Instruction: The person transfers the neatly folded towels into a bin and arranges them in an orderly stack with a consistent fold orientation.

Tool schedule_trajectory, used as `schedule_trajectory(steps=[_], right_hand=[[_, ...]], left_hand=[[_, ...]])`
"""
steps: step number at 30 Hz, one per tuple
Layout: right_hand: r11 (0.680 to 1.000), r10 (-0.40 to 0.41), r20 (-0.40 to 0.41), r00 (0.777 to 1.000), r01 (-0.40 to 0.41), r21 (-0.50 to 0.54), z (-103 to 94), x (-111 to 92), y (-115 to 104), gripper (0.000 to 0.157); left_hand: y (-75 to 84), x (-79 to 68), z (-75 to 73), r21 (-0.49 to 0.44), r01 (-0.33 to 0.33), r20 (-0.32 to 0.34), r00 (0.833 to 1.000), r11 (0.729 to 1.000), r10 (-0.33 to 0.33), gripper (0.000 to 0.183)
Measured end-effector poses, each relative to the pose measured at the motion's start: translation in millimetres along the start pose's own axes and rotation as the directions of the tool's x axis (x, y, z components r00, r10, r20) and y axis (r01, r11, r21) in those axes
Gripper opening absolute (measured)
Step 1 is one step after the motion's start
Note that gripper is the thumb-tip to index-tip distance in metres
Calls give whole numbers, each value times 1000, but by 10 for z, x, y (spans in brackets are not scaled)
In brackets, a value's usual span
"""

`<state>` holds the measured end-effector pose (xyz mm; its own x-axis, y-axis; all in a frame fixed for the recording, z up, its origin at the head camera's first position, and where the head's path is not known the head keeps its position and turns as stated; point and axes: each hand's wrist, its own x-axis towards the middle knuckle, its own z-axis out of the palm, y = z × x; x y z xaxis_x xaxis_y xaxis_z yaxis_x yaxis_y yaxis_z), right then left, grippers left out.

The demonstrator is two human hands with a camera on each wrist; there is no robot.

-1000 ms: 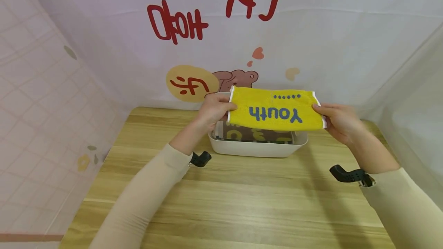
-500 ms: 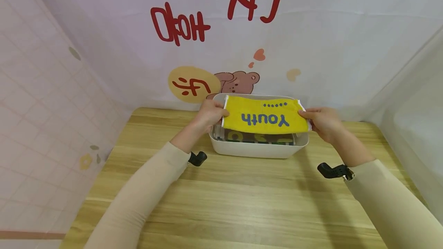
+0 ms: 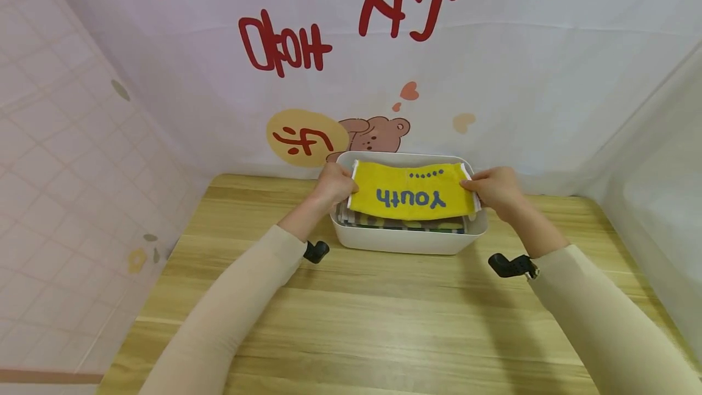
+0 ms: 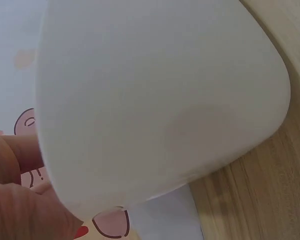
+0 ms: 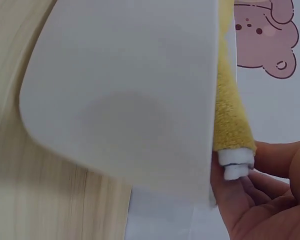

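Note:
A folded yellow towel (image 3: 411,191) with blue "Youth" lettering and white edges spans the mouth of a white bin (image 3: 406,241) in the head view. My left hand (image 3: 333,183) pinches its left end, and my right hand (image 3: 498,189) pinches the right end between thumb and fingers. Under it, folded dark cloth (image 3: 439,224) with yellow figures lies inside the bin. In the right wrist view the towel's white-edged end (image 5: 235,162) sits between thumb and fingers, over the bin's rim. The bin wall (image 4: 160,100) hides the towel in the left wrist view.
The bin stands on a wooden table (image 3: 384,328), close to a white printed curtain (image 3: 493,78) at the back. More curtain hangs along the left (image 3: 71,200) and right sides. A black wrist camera mount (image 3: 512,265) sits on the right sleeve; another (image 3: 316,252) is on the left.
The towel has come down and to the left, from above the bin to its opening. My right hand has moved left and slightly down with it; my left hand has shifted slightly down.

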<state>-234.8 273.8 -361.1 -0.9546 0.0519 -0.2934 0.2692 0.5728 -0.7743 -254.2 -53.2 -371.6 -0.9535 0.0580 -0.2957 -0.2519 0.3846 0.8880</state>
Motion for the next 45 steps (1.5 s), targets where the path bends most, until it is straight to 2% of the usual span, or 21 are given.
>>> schedule_trajectory(steps=[5, 10, 13, 18, 21, 25, 28, 29, 31, 32, 35, 37, 40, 42, 45], right_hand=[[999, -11, -11, 1000, 10, -54, 83, 42, -32, 44], [995, -27, -22, 999, 25, -98, 133, 73, -32, 39], [988, -62, -35, 998, 56, -142, 155, 85, -32, 36], [960, -139, -68, 988, 117, -256, 201, 101, -31, 25], [943, -169, -70, 983, 141, -302, 235, 96, -39, 21], [926, -214, -56, 975, 185, -329, 253, 61, -64, 38], [913, -266, -65, 962, 229, -338, 227, -5, -94, 21], [912, -274, -65, 960, 237, -336, 208, -32, -106, 21], [914, -285, -58, 957, 252, -319, 159, -81, -124, 40], [914, -291, -56, 955, 260, -312, 132, -106, -129, 49], [917, -306, -61, 950, 277, -287, 50, -162, -113, 48], [912, -335, -89, 938, 299, -279, 3, -201, -80, 46], [906, -376, -144, 915, 331, -264, -75, -275, -8, 46], [901, -398, -175, 900, 348, -259, -132, -326, 58, 48], [903, -399, -203, 894, 346, -253, -221, -399, 169, 56]], left_hand=[[-9, 66, 20, 119, -22, -39, 999, 993, 27, 29], [15, 92, 43, 270, -7, -33, 999, 963, 16, 39], [32, 77, 54, 321, 1, -30, 1000, 947, 10, 33], [33, 34, 84, 397, -34, -24, 999, 917, 48, 6], [21, 6, 116, 459, -71, -12, 996, 886, 86, 19], [12, -24, 157, 540, -126, 0, 989, 832, 149, 18], [27, -54, 167, 572, -153, -10, 981, 806, 193, 11], [39, -68, 163, 574, -157, -17, 979, 804, 204, 9], [72, -104, 143, 562, -169, -31, 974, 810, 224, 5], [93, -125, 127, 553, -179, -38, 970, 814, 239, 5], [154, -189, 57, 485, -229, -59, 954, 844, 292, 15], [182, -233, -5, 433, -269, -64, 943, 860, 327, 27], [191, -305, -110, 368, -339, -75, 918, 866, 390, 39], [175, -366, -190, 362, -380, -80, 897, 851, 435, 40], [115, -461, -307, 398, -437, -106, 851, 806, 514, 40]])
